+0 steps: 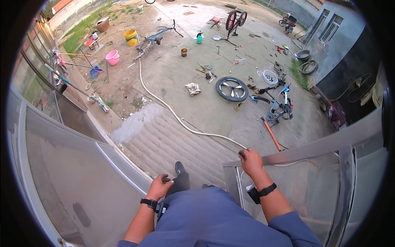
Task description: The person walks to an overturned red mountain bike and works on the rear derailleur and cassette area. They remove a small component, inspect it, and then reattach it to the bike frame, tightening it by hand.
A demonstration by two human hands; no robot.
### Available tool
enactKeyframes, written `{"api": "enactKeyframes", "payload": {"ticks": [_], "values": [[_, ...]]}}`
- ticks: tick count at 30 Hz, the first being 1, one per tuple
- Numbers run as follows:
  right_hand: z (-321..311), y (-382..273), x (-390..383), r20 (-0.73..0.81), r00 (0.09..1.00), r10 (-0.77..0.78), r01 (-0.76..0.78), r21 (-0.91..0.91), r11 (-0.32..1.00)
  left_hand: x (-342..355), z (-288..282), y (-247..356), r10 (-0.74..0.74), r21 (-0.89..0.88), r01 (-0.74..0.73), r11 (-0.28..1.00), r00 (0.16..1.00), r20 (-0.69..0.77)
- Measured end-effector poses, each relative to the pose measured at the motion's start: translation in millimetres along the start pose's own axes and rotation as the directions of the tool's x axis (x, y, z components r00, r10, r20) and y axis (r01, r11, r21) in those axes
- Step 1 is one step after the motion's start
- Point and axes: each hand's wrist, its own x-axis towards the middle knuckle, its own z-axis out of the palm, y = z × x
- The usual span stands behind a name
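Note:
My left hand (159, 187) hangs by my left thigh, its fingers loosely bent and apart, with nothing visible in it. In front of the right-hand door leaf (288, 181), my right hand (252, 162) is raised with its fingers curled inward. Whether it grips anything is hidden; its knuckles overlap the door's edge and the end of the visible run of a pale hose (181, 120). Dark bands with small devices circle both wrists. My dark shoe (180, 168) rests on the ribbed ramp (164, 140) below the doorway.
Ahead in the yard lie a wheel (232, 89), a blue bike frame (281, 105), an orange pump-like tool (270, 133) and scattered tools. Farther off are a blue bicycle (158, 35), a yellow bucket (131, 38) and a pink bucket (112, 57). Another door panel (78, 164) stands at left.

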Motion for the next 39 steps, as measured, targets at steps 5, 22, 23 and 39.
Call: {"api": "enactKeyframes", "payload": {"ticks": [5,22,23,39], "values": [[32,-4,7,0.170,0.986,-0.007,0.054,-0.274,0.960,90,-54,5,0.037,0.008,-0.037,0.999,0.999,-0.030],[184,58,71,0.597,0.482,0.641,-0.810,0.025,0.586,263,-204,14,-0.124,0.019,0.126,0.992,0.988,-0.094],[199,51,96,0.623,0.467,0.627,-0.829,0.062,0.556,272,-210,12,-0.148,0.005,0.149,0.989,0.982,-0.119],[268,-10,562,0.584,0.678,0.447,-0.735,0.508,0.450,506,-308,52,-0.295,-0.033,0.293,0.955,0.945,-0.143]]}}
